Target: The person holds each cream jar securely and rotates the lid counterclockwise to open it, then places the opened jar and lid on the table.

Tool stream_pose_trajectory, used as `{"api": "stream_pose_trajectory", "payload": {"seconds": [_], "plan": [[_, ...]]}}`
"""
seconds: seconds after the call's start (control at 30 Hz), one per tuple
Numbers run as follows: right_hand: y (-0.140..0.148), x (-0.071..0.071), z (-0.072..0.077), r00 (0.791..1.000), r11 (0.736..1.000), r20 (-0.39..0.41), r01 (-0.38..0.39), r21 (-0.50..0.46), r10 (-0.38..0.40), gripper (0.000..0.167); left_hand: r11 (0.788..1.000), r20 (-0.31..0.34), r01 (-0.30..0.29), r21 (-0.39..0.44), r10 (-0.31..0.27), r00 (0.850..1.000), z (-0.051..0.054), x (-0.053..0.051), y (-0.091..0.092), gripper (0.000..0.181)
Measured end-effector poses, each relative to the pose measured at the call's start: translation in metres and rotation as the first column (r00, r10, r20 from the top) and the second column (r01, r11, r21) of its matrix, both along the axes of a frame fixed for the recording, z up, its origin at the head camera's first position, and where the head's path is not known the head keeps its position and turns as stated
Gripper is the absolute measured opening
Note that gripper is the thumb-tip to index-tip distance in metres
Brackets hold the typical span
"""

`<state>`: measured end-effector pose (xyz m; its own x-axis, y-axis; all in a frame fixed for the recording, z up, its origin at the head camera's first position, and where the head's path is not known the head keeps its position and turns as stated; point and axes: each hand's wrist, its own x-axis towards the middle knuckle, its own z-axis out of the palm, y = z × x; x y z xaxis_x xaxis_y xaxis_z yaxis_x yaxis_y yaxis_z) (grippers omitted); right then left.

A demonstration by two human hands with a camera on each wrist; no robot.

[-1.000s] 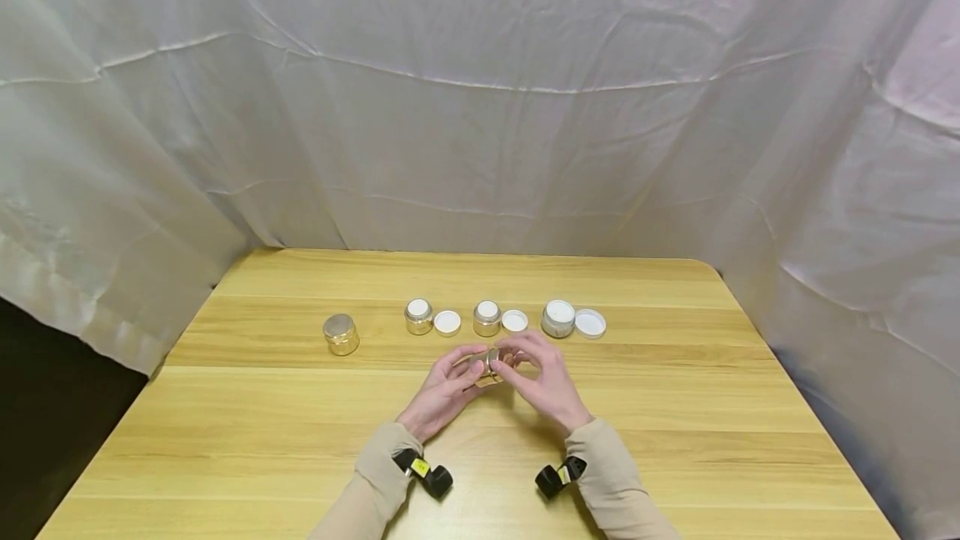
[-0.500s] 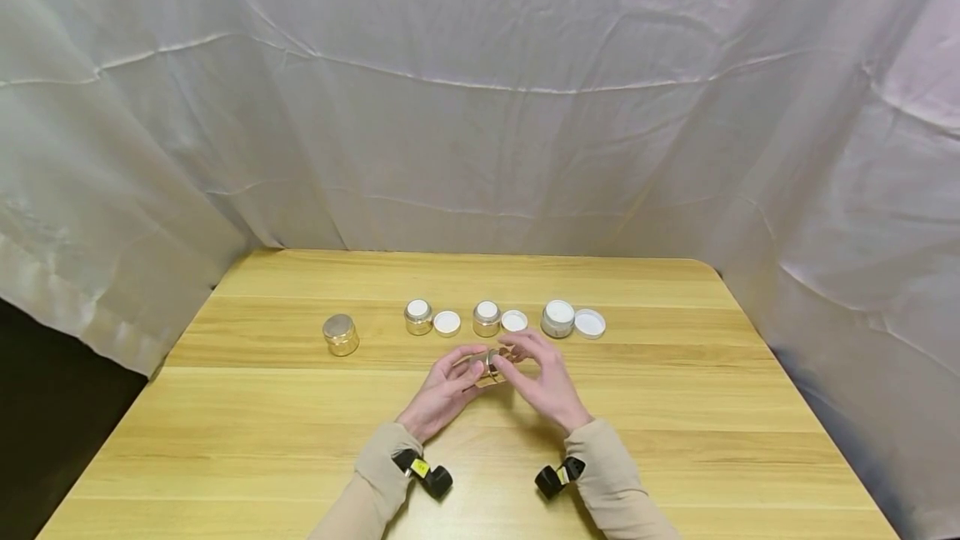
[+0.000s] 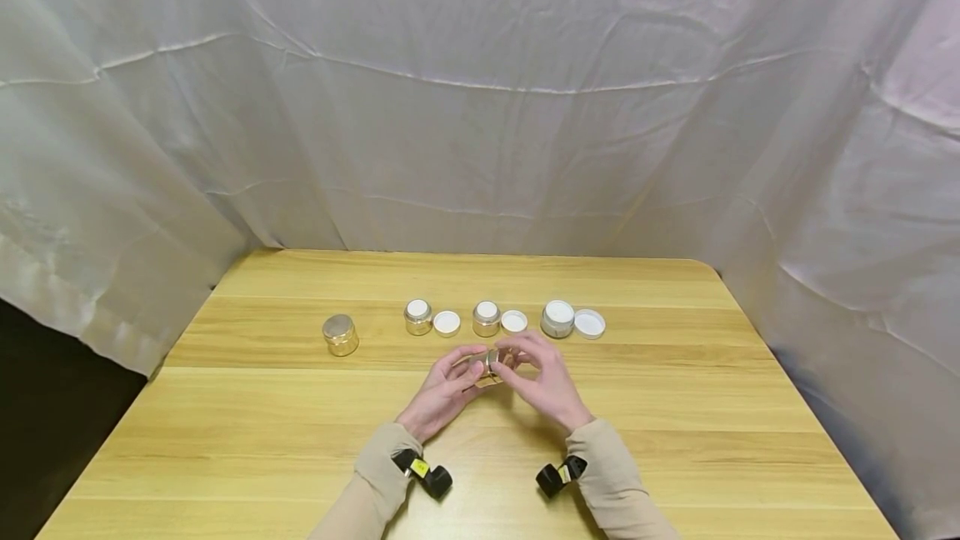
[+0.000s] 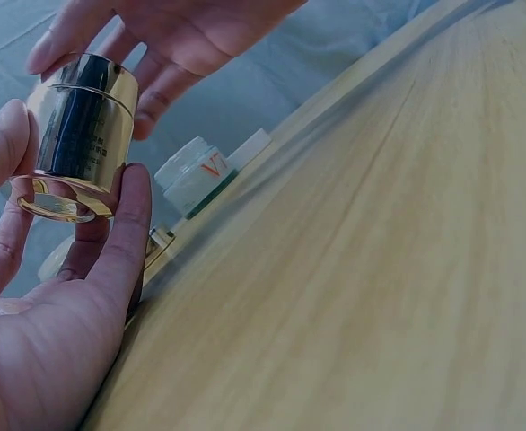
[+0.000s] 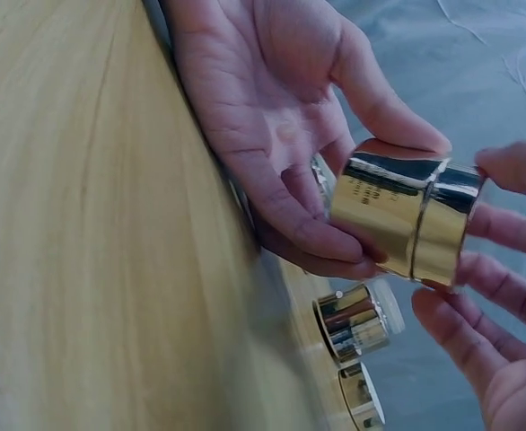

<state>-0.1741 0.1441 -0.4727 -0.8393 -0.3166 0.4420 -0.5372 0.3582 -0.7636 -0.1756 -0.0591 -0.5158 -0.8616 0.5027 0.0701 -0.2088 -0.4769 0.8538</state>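
A shiny gold cosmetic jar (image 5: 384,211) is held tilted between both hands above the table. My left hand (image 3: 442,394) grips its body, with dark printed text showing beside the fingers in the right wrist view. My right hand (image 3: 551,386) has thumb and fingers round the jar's gold lid (image 5: 451,224). A thin seam shows between lid and body in the left wrist view, and the lid sits on the jar (image 4: 83,126). Part of the jar is hidden by fingers in the head view.
Behind the hands stand two gold jars (image 3: 418,319) and a white-and-grey jar (image 3: 558,322), each with white on top and an upturned lid (image 3: 447,323) beside it. A lidded gold jar (image 3: 341,336) stands at left on the wooden table (image 3: 262,440). Pale curtains (image 3: 480,148) surround it.
My right thumb and fingers shift slightly on the lid. My left hand stays in place round the jar, and the other jars have not moved.
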Motion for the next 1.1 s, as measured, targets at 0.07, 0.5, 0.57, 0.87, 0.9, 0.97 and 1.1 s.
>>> {"api": "stream_pose_trajectory", "payload": {"seconds": [0.07, 0.5, 0.57, 0.87, 0.9, 0.97, 1.1], "plan": [[0.001, 0.0, 0.0, 1.0, 1.0, -0.015, -0.012, 0.021, 0.012, 0.03, 1.0, -0.002, 0.001, 0.002, -0.001, 1.0, 0.0, 0.0, 0.0, 0.026], [-0.002, 0.001, -0.001, 0.997, 0.997, 0.038, 0.065, -0.034, -0.064, 0.031, 1.0, -0.004, 0.005, 0.003, -0.005, 1.0, -0.002, -0.001, 0.001, 0.027], [-0.002, 0.001, -0.001, 0.996, 0.996, 0.054, 0.079, -0.045, -0.076, 0.029, 1.0, -0.001, 0.0, 0.002, 0.0, 1.0, -0.002, -0.001, 0.001, 0.027], [-0.002, 0.004, 0.007, 0.998, 0.999, 0.043, 0.053, 0.002, -0.053, 0.025, 1.0, -0.002, 0.004, 0.015, -0.004, 1.0, 0.0, -0.001, 0.001, 0.026], [-0.002, 0.004, 0.008, 0.998, 0.999, 0.038, 0.04, 0.009, -0.04, 0.026, 1.0, -0.006, 0.004, 0.014, -0.004, 1.0, 0.0, -0.001, 0.001, 0.026], [-0.001, 0.005, 0.01, 0.999, 1.0, 0.033, 0.014, 0.02, -0.015, 0.028, 1.0, -0.008, 0.003, 0.013, -0.003, 1.0, 0.0, 0.0, 0.001, 0.026], [0.0, 0.005, 0.01, 1.0, 0.999, 0.025, -0.011, 0.03, 0.011, 0.032, 1.0, -0.009, 0.001, 0.01, -0.001, 1.0, 0.0, 0.0, 0.001, 0.026]]}}
